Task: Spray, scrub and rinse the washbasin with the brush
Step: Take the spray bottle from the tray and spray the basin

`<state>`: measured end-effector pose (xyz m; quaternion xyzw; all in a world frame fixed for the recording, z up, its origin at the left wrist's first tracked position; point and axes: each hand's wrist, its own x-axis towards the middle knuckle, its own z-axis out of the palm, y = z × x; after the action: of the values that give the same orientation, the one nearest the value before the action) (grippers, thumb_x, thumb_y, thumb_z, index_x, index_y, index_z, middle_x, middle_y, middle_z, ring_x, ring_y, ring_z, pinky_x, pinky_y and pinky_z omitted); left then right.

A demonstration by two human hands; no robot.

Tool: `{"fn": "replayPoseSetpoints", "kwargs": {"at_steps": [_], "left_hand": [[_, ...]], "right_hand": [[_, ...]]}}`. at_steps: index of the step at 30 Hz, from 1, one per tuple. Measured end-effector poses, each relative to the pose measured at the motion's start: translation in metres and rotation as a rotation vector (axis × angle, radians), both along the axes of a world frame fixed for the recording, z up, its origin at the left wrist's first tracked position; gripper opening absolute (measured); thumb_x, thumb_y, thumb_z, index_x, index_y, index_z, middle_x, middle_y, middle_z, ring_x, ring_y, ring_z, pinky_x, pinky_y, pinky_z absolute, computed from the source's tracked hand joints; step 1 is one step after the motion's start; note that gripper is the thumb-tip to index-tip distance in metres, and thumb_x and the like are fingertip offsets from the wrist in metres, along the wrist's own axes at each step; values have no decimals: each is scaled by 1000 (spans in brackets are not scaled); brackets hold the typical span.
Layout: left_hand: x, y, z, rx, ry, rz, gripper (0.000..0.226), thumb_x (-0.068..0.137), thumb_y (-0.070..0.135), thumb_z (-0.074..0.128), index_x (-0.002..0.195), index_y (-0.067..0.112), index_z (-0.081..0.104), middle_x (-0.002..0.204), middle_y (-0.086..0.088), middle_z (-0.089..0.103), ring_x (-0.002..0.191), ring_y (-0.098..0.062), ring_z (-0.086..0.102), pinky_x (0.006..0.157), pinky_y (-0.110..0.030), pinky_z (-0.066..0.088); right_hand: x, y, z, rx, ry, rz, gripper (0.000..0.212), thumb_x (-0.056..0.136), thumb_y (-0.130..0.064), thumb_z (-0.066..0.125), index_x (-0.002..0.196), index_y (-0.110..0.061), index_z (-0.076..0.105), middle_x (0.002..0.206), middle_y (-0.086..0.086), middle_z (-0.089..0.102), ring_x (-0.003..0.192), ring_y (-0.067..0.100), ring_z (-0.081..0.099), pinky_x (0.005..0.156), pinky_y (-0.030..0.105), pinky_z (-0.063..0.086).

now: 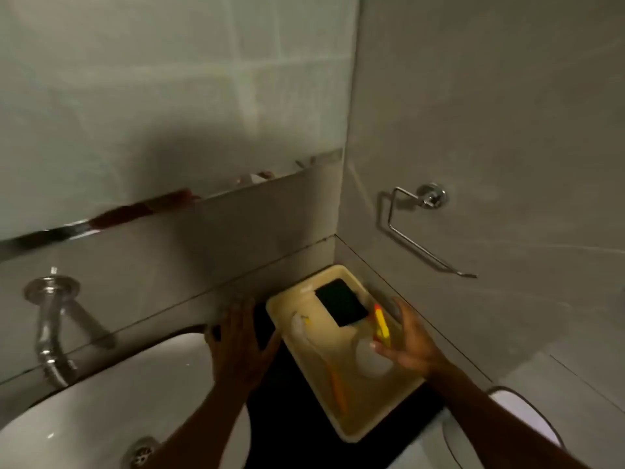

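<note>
The white washbasin [111, 401] fills the lower left, with a chrome tap [50, 319] on the wall above it. A cream tray [351, 431] on the black counter holds a brush [336, 384] with a white head and an orange handle. Also in the tray is a spray bottle [372, 362] with a yellow trigger. My left hand [241, 346] lies flat with spread fingers on the counter between basin and tray. My right hand [411, 343] is at the bottle's top, its fingers spread around the trigger and its thumb touching the bottle. Motion blur hides how firm the contact is.
A black sponge [341, 302] lies at the far end of the tray. The tray sits in the corner against two tiled walls. A chrome towel ring [416, 228] juts from the right wall. The drain [140, 451] shows at the bottom of the basin.
</note>
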<state>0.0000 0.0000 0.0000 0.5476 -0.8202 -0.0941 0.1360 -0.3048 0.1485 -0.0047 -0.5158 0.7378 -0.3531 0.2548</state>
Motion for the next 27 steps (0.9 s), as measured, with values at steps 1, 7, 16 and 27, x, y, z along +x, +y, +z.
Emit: {"fn": "replayPoseSetpoints", "kwargs": {"at_steps": [1,7,16,27], "left_hand": [[-14,10,-17,142,-5,-8,97,81,83,18,153,18,29,160,-9,32,148,-30,26,112,-62,21],[-73,69,-87,365,-133,-159,91,85,74,35,138,3,55,136,-25,59,122,-45,58,87,-67,49],[-102,69,-145,523,-186,-150,91,84,80,3,156,26,-9,167,-4,-7,153,-26,-7,122,-54,9],[-67,57,-131,591,-50,-233,78,89,70,21,137,51,-38,166,9,-16,151,-13,-15,123,-50,-3]], "right_hand": [[-3,0,-9,-3,-79,-35,105,58,-62,84,134,-67,11,128,-57,21,119,-25,33,86,11,38],[-13,-16,-51,95,-253,-76,123,57,-47,89,140,-57,-1,140,-23,45,128,2,45,95,23,42],[-23,-51,-91,88,-232,-112,86,68,-37,86,140,-34,38,133,-3,57,104,12,63,89,43,55],[-6,-58,-108,114,-278,-102,56,90,-17,66,133,-45,44,132,2,54,118,28,54,100,56,43]]}}
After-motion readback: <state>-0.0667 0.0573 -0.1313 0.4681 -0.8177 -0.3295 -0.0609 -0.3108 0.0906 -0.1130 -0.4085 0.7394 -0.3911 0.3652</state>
